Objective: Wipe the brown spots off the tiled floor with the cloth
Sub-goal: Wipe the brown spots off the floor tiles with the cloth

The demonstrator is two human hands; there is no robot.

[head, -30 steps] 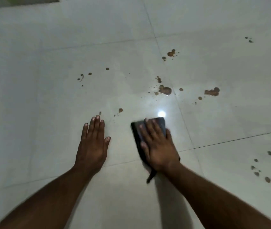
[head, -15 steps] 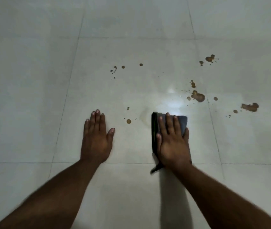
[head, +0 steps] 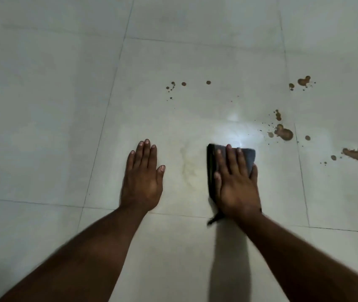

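Note:
My right hand (head: 235, 182) lies flat with straight fingers on a folded dark grey cloth (head: 249, 156), pressing it onto the pale tiled floor (head: 53, 127). My left hand (head: 143, 177) rests flat on the floor to the left of the cloth, fingers straight, holding nothing. Between the two hands is a faint brownish smear (head: 185, 164). Brown spots lie beyond and to the right: a large blot (head: 285, 132), another blot (head: 354, 153), a far blot (head: 303, 80), and a row of small dots (head: 183, 83).
A bright light reflection (head: 237, 136) glares on the tile just beyond the cloth. Grout lines (head: 106, 125) divide the large floor tiles. Nothing else stands on the floor in view.
The small brown spot left of the cloth is gone, leaving a faint smear. The view has shifted, so the spots sit further right. Both hands stay flat.

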